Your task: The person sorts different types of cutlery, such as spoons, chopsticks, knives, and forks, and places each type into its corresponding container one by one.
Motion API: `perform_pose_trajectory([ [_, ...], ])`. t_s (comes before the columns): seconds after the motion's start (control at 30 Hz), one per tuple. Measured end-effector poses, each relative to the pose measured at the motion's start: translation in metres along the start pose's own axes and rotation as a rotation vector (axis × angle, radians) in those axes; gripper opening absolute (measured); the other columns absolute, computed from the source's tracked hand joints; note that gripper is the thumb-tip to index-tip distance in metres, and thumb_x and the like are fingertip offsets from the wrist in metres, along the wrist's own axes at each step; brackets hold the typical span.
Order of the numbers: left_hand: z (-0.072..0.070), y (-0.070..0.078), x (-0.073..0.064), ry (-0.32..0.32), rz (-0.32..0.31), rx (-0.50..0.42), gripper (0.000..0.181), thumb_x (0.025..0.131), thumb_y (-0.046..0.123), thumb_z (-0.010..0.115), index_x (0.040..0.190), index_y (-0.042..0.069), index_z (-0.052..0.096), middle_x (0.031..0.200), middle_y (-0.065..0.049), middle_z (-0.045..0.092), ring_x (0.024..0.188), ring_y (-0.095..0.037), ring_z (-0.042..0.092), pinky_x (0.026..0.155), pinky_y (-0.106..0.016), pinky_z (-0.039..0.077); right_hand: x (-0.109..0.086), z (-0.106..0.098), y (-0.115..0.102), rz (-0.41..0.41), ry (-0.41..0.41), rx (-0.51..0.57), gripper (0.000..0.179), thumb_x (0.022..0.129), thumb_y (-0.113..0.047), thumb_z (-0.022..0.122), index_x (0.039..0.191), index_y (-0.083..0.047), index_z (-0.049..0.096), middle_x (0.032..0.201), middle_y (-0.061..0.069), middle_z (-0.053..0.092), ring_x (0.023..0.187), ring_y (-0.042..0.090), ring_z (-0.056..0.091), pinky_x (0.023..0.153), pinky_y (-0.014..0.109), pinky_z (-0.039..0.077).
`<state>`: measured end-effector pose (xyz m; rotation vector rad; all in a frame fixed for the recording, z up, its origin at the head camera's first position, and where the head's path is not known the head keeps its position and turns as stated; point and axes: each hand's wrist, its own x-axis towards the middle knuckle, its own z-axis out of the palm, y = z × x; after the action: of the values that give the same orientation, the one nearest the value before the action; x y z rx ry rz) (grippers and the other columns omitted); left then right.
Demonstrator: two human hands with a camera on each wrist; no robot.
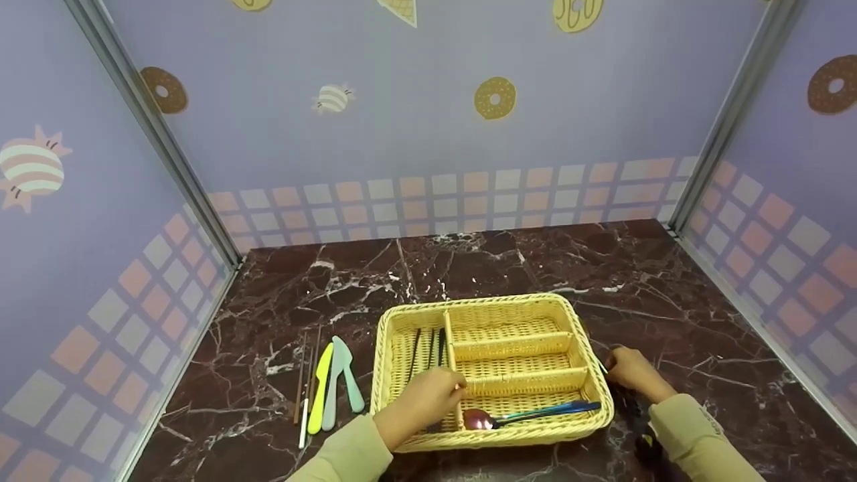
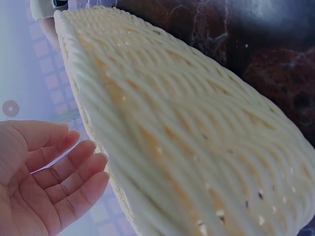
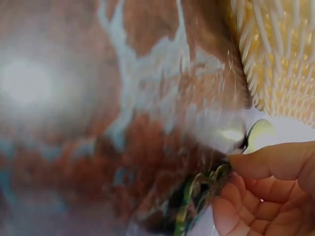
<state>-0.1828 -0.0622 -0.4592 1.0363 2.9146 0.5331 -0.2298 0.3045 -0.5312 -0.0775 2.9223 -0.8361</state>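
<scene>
A yellow wicker cutlery basket (image 1: 509, 438) with divided compartments stands in front of me. My left hand (image 1: 428, 396) is over its left part, near the front rim; in the left wrist view the fingers bend loosely beside the woven rim with nothing between them. Black chopsticks (image 1: 415, 355) lie in that left compartment. The front compartment holds a spoon with a reddish bowl (image 1: 479, 420) and blue handles (image 1: 569, 407). Outside the basket's right side, my right hand (image 1: 633, 371) pinches a spoon (image 3: 261, 135) between thumb and fingers; its shiny bowl shows past the thumb.
Left of the basket lie a yellow knife (image 1: 321, 391), a grey-blue knife (image 1: 331, 402), a green one (image 1: 353, 388) and several chopsticks (image 1: 304, 415). Dark ornate pieces (image 3: 199, 194) lie under the right hand. Patterned walls (image 1: 428, 134) enclose the marble-look table (image 1: 321, 288).
</scene>
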Motion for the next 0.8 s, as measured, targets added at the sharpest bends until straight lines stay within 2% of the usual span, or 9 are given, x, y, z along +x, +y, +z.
perform_pose_trajectory([
  [0.1,-0.002,-0.004,-0.001,0.001,-0.003,-0.005,0.014,0.087,0.013,0.059,0.087,0.005,0.070,0.080,-0.004,0.068,0.073,-0.014,0.063,0.064,-0.024,0.051,0.000,-0.002,0.001,0.034,-0.042,0.031,0.014,0.062,0.003,0.060,0.058,-0.007,0.051,0.054,-0.003,0.044,0.045,0.011,0.040,0.042,0.023,0.033],
  [0.33,-0.005,-0.009,-0.001,0.020,-0.036,-0.024,0.013,0.087,0.014,0.060,0.080,0.007,0.069,0.072,-0.001,0.064,0.061,-0.010,0.055,0.056,-0.022,0.046,0.002,-0.005,0.004,0.094,-0.144,0.135,0.017,0.062,0.003,0.058,0.059,-0.011,0.049,0.053,-0.004,0.042,0.044,0.009,0.041,0.042,0.021,0.034],
  [0.47,-0.006,-0.013,-0.001,0.025,-0.051,-0.027,0.014,0.088,0.011,0.058,0.080,0.007,0.068,0.071,-0.002,0.064,0.060,-0.010,0.054,0.055,-0.023,0.046,0.000,-0.006,0.006,0.095,-0.198,0.230,0.007,0.064,0.004,0.057,0.068,-0.002,0.056,0.060,0.000,0.048,0.048,0.010,0.044,0.044,0.022,0.039],
  [0.6,-0.010,-0.017,0.000,0.023,-0.063,-0.027,0.014,0.088,0.010,0.057,0.083,0.006,0.069,0.075,-0.004,0.065,0.062,-0.011,0.056,0.058,-0.025,0.048,-0.002,-0.011,0.009,0.096,-0.251,0.333,0.011,0.069,0.005,0.056,0.079,0.006,0.059,0.066,0.002,0.051,0.053,0.012,0.047,0.048,0.025,0.042],
  [0.8,-0.015,-0.023,0.002,0.031,-0.067,-0.042,0.015,0.089,0.010,0.056,0.088,0.005,0.070,0.083,-0.006,0.068,0.072,-0.016,0.063,0.065,-0.028,0.052,-0.002,-0.025,0.017,0.058,-0.237,0.398,0.016,0.070,0.006,0.054,0.084,0.012,0.057,0.066,0.001,0.051,0.054,0.010,0.046,0.050,0.024,0.042],
])
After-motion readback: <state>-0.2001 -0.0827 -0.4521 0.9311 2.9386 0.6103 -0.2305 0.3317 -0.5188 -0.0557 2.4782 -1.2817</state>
